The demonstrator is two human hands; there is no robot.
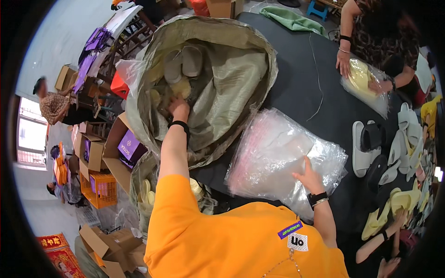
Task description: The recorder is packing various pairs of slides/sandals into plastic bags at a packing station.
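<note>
My left hand [178, 110] reaches down into a large woven sack [236, 88]. Its fingertips are close to a pale yellow slipper [181, 88]; they are partly hidden and dim, so I cannot make out a grip. Deeper inside lies a pair of grey slippers [192, 61], beside the yellow one. On the dark table, my right hand [309, 178] rests over a stack of clear plastic bags [273, 153] with a pinkish edge. Thumb and forefinger there are spread apart, with nothing held between them.
Across the dark table [296, 60], a person's hands [344, 62] handle a bagged yellow slipper [359, 78]. Loose slippers [403, 143] crowd the right side, where another person's hand [399, 220] touches yellow ones. Left are cardboard boxes [116, 153] and an orange crate [99, 190].
</note>
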